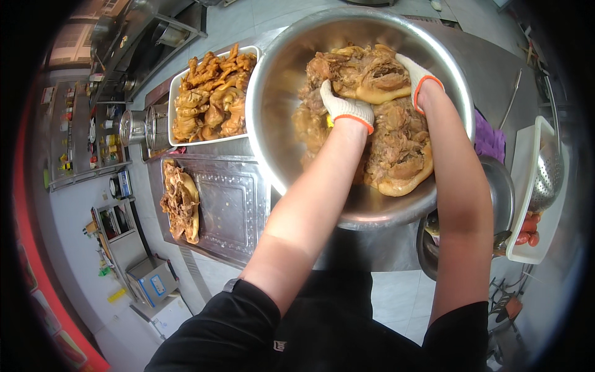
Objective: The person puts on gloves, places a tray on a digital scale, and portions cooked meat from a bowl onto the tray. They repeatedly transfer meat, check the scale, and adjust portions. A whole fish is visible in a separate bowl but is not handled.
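Observation:
A large round stainless steel basin (274,153) holds several pieces of cooked meat with thick yellowish skin. Both my hands wear white knitted gloves with orange cuffs. In the basin's upper part, my left hand (346,108) grips the near left side of one big meat piece (362,69), thumb up and fingers hidden beneath it. My right hand (415,76) clasps the right end of that same piece, its fingertips mostly out of sight. Below my right wrist lies another skin-edged piece (399,149). Paler meat (309,125) rests left of my left hand, with a small yellow spot beside the glove.
Left of the basin, a white tray (171,114) is heaped with browned chicken feet and other meat. A metal tray (223,204) carries one meat piece (180,202) at its left side. At right are a purple cloth (489,137), a perforated ladle (548,179) and a white tub (523,242).

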A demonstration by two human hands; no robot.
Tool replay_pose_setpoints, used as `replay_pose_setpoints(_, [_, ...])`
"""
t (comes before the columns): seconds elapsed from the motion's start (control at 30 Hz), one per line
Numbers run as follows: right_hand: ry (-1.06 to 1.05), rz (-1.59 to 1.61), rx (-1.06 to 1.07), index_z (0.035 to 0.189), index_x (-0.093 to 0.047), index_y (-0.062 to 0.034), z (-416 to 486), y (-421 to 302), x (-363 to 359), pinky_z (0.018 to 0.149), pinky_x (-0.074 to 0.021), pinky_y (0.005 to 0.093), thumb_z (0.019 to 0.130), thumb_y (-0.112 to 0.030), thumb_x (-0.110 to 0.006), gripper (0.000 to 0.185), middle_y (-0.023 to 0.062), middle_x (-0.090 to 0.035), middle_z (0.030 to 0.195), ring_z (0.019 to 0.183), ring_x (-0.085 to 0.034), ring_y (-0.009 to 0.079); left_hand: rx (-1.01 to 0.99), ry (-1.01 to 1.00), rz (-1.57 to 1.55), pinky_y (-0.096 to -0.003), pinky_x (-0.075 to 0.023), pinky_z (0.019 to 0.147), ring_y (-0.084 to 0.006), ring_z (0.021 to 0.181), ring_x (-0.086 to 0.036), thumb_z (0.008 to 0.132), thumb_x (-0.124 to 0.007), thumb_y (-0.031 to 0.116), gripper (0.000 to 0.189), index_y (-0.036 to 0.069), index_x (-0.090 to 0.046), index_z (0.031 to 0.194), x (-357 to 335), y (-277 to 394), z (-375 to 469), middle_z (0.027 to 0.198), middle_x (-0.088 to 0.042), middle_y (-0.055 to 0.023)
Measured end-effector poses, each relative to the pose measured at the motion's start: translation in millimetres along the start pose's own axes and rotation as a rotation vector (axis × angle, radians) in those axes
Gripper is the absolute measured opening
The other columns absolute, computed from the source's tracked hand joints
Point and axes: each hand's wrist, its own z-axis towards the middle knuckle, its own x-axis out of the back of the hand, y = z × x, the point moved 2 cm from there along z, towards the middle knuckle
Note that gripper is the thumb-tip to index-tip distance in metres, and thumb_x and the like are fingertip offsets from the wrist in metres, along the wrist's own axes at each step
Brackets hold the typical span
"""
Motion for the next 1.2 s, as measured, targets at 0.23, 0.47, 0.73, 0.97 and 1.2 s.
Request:
replay_pose_setpoints(0.23, [-0.079,0.123,0.027,0.152,-0.054,-0.0143,-15,0,1,0.1,-0.0603,0.0473,0.104,-0.033,-0.065,0.053,0.0131,-0.065,0.143,0.121,-0.069,0.0316,0.049,-0.141,0.021,-0.0564,-0.0338,0.125,-0.0373,0.142,-0.05,0.095,-0.06,0.064,0.076,0.014,-0.053,0.152,6,6,6,0.156,-0.054,-0.0114])
replay_pose_setpoints(0.47, [-0.127,0.099,-0.05,0.146,-0.057,-0.0113,-19,1,3,0.091,-0.0646,0.0505,0.101,-0.031,-0.071,0.051,0.0143,-0.069,0.136,0.115,-0.072,0.0319,-0.026,-0.144,0.024,-0.0594,-0.0386,0.121,-0.0397,0.135,-0.055,0.097,-0.062,0.051,0.063,0.011,-0.056,0.146,7,9,12,0.146,-0.061,-0.0155])
replay_pose_setpoints(0.73, [-0.194,-0.048,0.073,0.136,-0.059,-0.0047,-26,0,7,0.082,-0.068,0.0406,0.1,-0.021,-0.073,0.043,0.0106,-0.068,0.127,0.11,-0.073,0.0248,0.006,-0.165,0.063,-0.0618,-0.0383,0.12,-0.0419,0.136,-0.054,0.1,-0.058,0.04,0.056,0.007,-0.056,0.145,15,22,8,0.147,-0.06,-0.0188])
replay_pose_setpoints(0.97, [-0.217,0.058,0.126,0.131,-0.061,-0.0091,-35,-5,1,0.078,-0.0681,0.0443,0.1,-0.02,-0.073,0.035,0.0024,-0.06,0.099,0.09,-0.069,0.0215,0.162,-0.025,0.227,-0.0679,-0.04,0.117,-0.0441,0.136,-0.055,0.099,-0.063,0.04,0.056,0.007,-0.055,0.144,13,11,2,0.146,-0.061,-0.0187])
replay_pose_setpoints(1.2, [-0.179,0.058,0.021,0.137,-0.063,-0.0119,-25,-9,-10,0.084,-0.0661,0.0462,0.101,-0.032,-0.072,0.041,0.0097,-0.071,0.127,0.11,-0.073,0.0256,0.27,-0.079,0.227,-0.0789,-0.0473,0.102,-0.0437,0.128,-0.061,0.102,-0.062,0.025,0.038,0.006,-0.054,0.133,14,12,20,0.138,-0.064,-0.0127])
